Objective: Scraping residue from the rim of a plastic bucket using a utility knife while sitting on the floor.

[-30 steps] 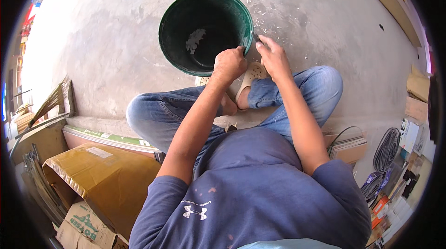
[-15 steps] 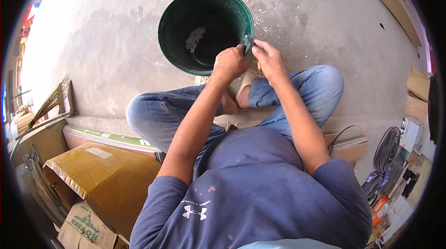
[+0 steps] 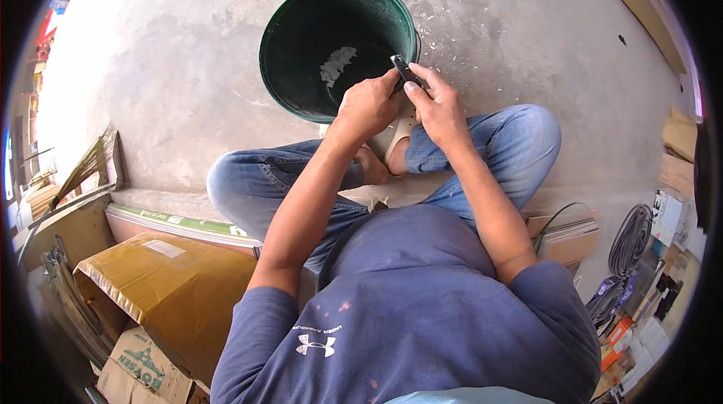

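A dark green bucket (image 3: 301,27) stands tilted in front of my feet, its mouth toward me. My left hand (image 3: 367,107) is closed on the near right part of its rim; the fingertips are partly hidden. In my right hand (image 3: 440,109) is a slim black tool, seemingly a utility knife (image 3: 404,71), with a short pale metal tip. That tip points up and left, just over the rim beside my left fingers. A pale grey-white patch (image 3: 337,67) shows inside the bucket.
White flakes (image 3: 433,24) lie scattered on the concrete floor right of the bucket. A brown cardboard box (image 3: 173,283) stands at my left, near a broom (image 3: 86,167). Coiled dark hose (image 3: 631,242) and boxes sit at the right. My bent legs flank the work.
The bucket has shifted slightly right in view and turned a little. My right hand has turned the knife, so more of its black body shows. My left hand keeps its hold on the rim.
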